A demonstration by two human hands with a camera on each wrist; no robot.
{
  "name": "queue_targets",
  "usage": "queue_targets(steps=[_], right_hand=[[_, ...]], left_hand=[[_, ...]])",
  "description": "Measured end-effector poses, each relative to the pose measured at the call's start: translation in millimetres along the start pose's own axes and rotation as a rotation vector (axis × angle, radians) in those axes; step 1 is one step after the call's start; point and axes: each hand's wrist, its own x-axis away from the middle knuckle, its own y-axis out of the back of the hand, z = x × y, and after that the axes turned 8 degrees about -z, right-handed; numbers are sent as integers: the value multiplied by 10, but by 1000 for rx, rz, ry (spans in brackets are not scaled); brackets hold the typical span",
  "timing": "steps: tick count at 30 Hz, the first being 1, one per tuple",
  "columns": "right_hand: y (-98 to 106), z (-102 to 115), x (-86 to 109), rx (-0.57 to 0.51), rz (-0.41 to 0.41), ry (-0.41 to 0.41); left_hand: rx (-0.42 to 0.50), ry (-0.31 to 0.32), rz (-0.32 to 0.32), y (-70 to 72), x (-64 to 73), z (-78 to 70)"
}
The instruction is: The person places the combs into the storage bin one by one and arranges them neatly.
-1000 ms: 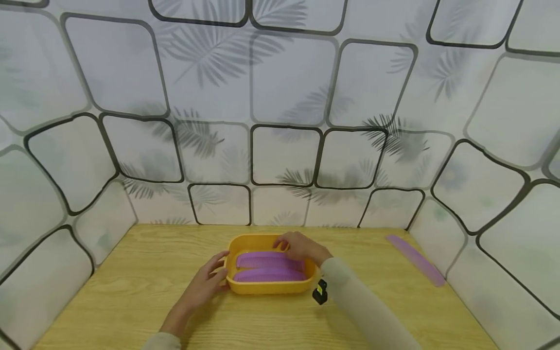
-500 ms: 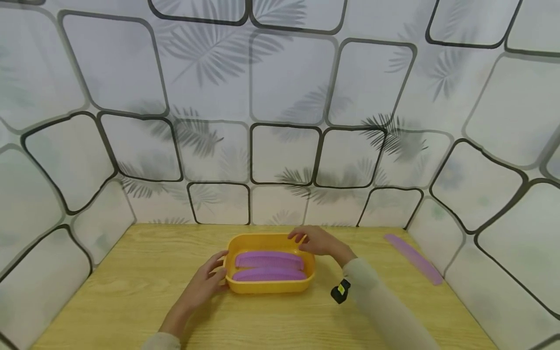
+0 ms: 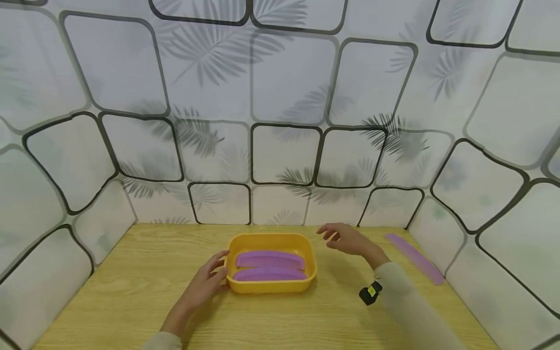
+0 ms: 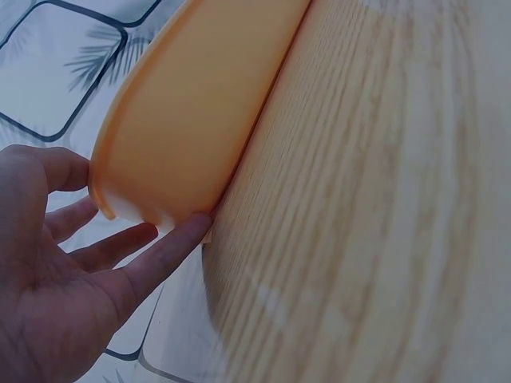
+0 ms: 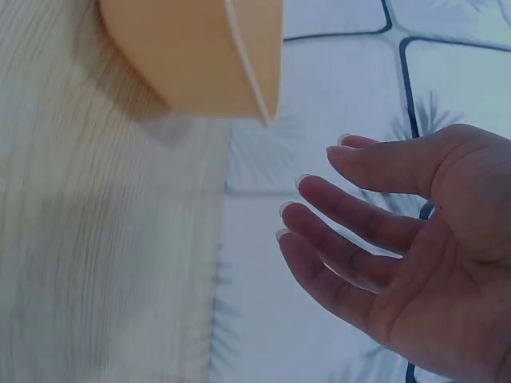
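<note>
An orange-yellow plastic basin (image 3: 271, 288) stands on the table with two purple combs, a rear comb (image 3: 270, 260) and a front comb (image 3: 269, 274), lying side by side inside it. My left hand (image 3: 204, 280) touches the basin's left end with spread fingers; in the left wrist view its fingertips rest against the basin's outer wall (image 4: 192, 104). Off to the right of the basin, my right hand (image 3: 350, 239) hovers above the table, fingers loosely bent and holding nothing. The right wrist view shows that hand (image 5: 399, 247) apart from the basin (image 5: 192, 56).
Another purple comb (image 3: 414, 258) lies slanted near the table's right edge, beyond the right hand. The wood-grain table (image 3: 271, 321) meets patterned cloth walls (image 3: 284, 155) at the back and both sides. A small black device (image 3: 370, 293) hangs at the right wrist.
My right hand has come out of the basin and moved right, away from its rim. The left hand, basin and combs stay where they were.
</note>
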Motion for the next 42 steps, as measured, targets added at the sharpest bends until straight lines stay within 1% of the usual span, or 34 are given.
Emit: queue_targets(steps=[7, 9, 13, 16, 18, 19, 21, 24, 30, 35, 39, 42], right_hand=[[125, -291, 270, 33, -36, -31], [154, -367, 368, 33, -45, -61], [217, -528, 563, 41, -54, -129], [286, -647, 687, 91, -69, -172], [343, -711, 755, 110, -83, -186], [373, -736, 787, 113, -90, -193], [428, -771, 847, 99, -101, -193], [492, -832, 921, 79, -112, -181], [563, -1009, 1016, 126, -161, -206], [583, -1177, 1087, 140, -213, -196], [595, -1293, 1146, 129, -239, -220], [609, -1366, 1189, 136, -247, -257]], left_hand=[[-12, -1, -18, 2, -1, -17], [-12, 0, -21, -2, 3, -17], [-12, -8, -3, -11, 3, -12], [-11, -10, -1, -14, 3, -8], [-13, -10, -1, -9, 5, -14], [-10, -3, -11, -11, 7, -16], [-15, -3, -17, -10, 12, -17], [-18, -2, -14, -8, 16, -15], [-12, -11, -3, -3, 12, -13], [-13, -17, -9, -7, 6, -7], [-14, -19, -5, -4, -2, -4], [-12, -15, -3, -1, 0, 0]])
